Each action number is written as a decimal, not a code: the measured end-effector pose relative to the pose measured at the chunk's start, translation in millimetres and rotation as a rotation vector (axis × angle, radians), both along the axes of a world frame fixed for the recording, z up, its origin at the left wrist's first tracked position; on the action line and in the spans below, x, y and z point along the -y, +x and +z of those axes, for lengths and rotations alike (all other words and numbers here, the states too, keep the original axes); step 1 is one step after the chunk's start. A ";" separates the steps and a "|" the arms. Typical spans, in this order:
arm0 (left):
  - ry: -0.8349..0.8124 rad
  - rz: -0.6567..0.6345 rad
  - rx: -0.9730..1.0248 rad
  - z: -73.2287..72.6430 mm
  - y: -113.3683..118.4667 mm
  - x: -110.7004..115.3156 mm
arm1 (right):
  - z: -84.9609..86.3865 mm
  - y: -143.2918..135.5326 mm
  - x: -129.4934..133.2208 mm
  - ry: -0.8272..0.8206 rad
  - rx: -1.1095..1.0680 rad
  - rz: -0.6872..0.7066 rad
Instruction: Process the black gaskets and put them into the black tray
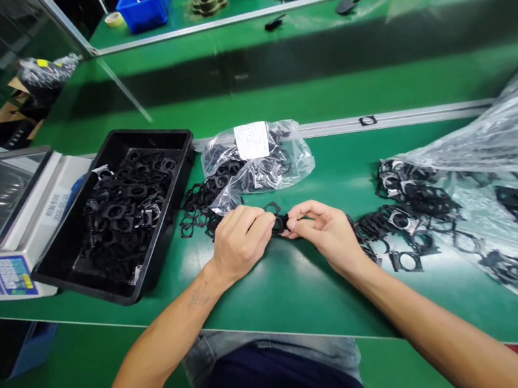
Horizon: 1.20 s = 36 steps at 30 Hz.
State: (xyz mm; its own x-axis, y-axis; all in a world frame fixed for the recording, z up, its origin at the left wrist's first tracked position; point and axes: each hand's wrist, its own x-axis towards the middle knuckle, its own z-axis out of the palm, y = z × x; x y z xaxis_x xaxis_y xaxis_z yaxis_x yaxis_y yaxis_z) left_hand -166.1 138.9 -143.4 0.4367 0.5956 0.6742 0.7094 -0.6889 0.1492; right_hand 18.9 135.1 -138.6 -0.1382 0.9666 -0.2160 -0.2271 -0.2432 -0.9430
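My left hand [243, 241] and my right hand [326, 234] meet above the green table, fingers pinched. Between them is a small black ring-shaped part [280, 222], gripped from both sides; the fingertips cover some of it. Just beyond lies another black ring part [272, 208]; whether it touches the held one I cannot tell. Left of my left hand is a loose pile of black ring parts [196, 208], spilling by a clear plastic bag [285, 170] with a white label. To the right of my right hand spreads a second pile of black frames [400, 223], some with silvery faces.
A black tray [161, 237] full of black parts stands at left, against a weighing scale [11, 255]. A large plastic bag [491, 128] with more parts covers the right side. One flat ring [367, 121] rests on the metal rail. A blue bin [144, 4] stands farther back.
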 end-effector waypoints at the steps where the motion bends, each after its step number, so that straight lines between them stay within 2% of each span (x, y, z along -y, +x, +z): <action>1: -0.008 0.000 -0.007 -0.6 0.3 -0.2 | 0.1 -0.3 0.2 0.004 -0.004 0.003; 20: -0.069 0.002 0.007 -3.4 1.9 0.7 | 1.9 -0.9 2.2 0.003 -0.007 0.041; 26: -0.191 -0.089 0.126 -9.3 2.2 1.4 | 3.5 -1.5 2.3 0.009 -0.017 0.061; 30: -0.169 -0.122 0.148 -9.6 3.9 2.7 | 3.8 -1.6 4.0 0.054 0.061 0.069; 33: -0.161 -0.146 0.270 -5.7 7.4 3.6 | 5.8 -0.9 6.2 0.138 0.138 0.045; 36: -0.281 -0.155 0.505 -1.5 10.2 3.2 | 9.9 0.8 8.5 0.236 0.179 -0.006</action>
